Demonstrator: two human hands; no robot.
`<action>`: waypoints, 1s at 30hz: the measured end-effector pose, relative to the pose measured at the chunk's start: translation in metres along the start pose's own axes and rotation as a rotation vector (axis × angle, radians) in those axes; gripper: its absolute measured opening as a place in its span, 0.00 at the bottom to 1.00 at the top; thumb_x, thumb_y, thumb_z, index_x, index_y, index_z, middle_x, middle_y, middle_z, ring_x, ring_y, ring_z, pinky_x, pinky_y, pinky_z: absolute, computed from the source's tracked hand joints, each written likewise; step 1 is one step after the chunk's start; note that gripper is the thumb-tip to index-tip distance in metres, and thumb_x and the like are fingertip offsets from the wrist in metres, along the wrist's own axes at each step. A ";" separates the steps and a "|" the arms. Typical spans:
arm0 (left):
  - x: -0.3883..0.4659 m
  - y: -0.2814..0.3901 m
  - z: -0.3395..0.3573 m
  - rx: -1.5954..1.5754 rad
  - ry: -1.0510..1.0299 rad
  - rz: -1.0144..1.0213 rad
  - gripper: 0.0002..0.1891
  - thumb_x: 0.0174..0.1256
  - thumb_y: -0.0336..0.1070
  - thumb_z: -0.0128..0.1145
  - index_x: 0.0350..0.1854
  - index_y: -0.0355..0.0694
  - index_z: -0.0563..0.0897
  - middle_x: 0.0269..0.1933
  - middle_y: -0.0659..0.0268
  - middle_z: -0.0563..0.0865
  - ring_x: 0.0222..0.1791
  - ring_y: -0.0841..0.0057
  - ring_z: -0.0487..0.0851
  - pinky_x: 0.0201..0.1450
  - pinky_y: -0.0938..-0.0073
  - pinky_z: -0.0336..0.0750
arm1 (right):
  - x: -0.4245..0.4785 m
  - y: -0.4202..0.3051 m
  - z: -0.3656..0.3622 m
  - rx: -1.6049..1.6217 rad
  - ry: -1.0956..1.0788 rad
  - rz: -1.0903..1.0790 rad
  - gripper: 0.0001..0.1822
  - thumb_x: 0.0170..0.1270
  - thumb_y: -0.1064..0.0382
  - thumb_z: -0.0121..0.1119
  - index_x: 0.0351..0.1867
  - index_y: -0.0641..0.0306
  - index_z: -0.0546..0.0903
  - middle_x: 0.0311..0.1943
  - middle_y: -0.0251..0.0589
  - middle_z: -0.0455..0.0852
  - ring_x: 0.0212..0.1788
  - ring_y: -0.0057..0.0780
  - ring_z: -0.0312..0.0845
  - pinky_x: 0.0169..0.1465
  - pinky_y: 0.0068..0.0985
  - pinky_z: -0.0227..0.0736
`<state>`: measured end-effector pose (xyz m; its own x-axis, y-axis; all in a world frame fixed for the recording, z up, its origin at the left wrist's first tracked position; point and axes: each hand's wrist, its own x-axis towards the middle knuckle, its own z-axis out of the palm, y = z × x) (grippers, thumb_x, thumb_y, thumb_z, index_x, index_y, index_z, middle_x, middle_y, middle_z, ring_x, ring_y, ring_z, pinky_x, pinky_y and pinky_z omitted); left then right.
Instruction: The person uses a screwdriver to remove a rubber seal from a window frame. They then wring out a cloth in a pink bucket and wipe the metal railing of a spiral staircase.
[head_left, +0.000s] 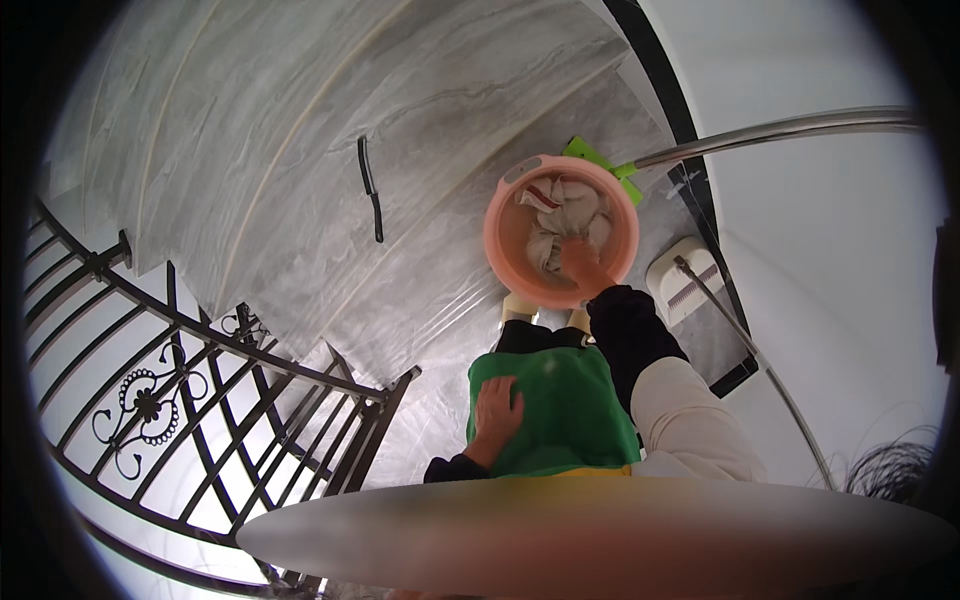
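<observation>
A round pink plastic basin (495, 251) stands on the grey marble-look floor just beyond my feet. In its murky water lies a crumpled pale cloth (576, 206) with a reddish stripe at one corner. My right hand (583, 262) reaches down inside the basin and grips the near part of this cloth, whose folds gather towards the fingers; the fingertips are hidden. My left hand (498, 409) rests flat on the green apron (570, 409) over my lap, holding nothing.
Behind the basin lies a bright green cleaning-tool head (589, 152) on a metal pole (772, 131). A white toothed dustpan (679, 281) with a long handle is at right, by the wall. On a stair tread lies a slim black knife-like object (370, 187). A dark metal railing (217, 334) bounds the left.
</observation>
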<state>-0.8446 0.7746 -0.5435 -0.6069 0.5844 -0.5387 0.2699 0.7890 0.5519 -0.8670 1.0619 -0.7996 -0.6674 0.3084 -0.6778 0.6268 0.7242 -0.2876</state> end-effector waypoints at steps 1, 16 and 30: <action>-0.002 -0.003 0.004 0.004 0.014 -0.010 0.16 0.61 0.35 0.60 0.51 0.39 0.79 0.48 0.54 0.82 0.51 0.53 0.79 0.53 0.54 0.74 | -0.012 -0.010 -0.011 0.076 0.039 0.053 0.22 0.64 0.60 0.60 0.58 0.64 0.77 0.53 0.53 0.81 0.47 0.52 0.83 0.52 0.44 0.79; 0.183 0.059 0.026 -1.828 -0.341 -0.626 0.29 0.73 0.63 0.51 0.60 0.42 0.75 0.50 0.59 0.83 0.47 0.60 0.84 0.49 0.59 0.83 | -0.205 -0.070 -0.165 1.087 0.519 -0.225 0.05 0.63 0.69 0.64 0.33 0.70 0.85 0.28 0.42 0.84 0.31 0.30 0.79 0.37 0.25 0.73; 0.239 0.043 0.043 -1.634 -0.681 -0.732 0.20 0.63 0.35 0.61 0.55 0.30 0.77 0.47 0.56 0.86 0.41 0.67 0.88 0.50 0.71 0.85 | -0.276 -0.058 -0.245 1.377 0.302 -0.706 0.07 0.63 0.67 0.67 0.32 0.65 0.80 0.29 0.38 0.79 0.28 0.27 0.74 0.34 0.23 0.69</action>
<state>-0.9455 0.9562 -0.6760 0.2032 0.5537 -0.8075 -0.9743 0.1964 -0.1105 -0.8175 1.0856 -0.4303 -0.9187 0.3928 -0.0397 -0.0753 -0.2731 -0.9590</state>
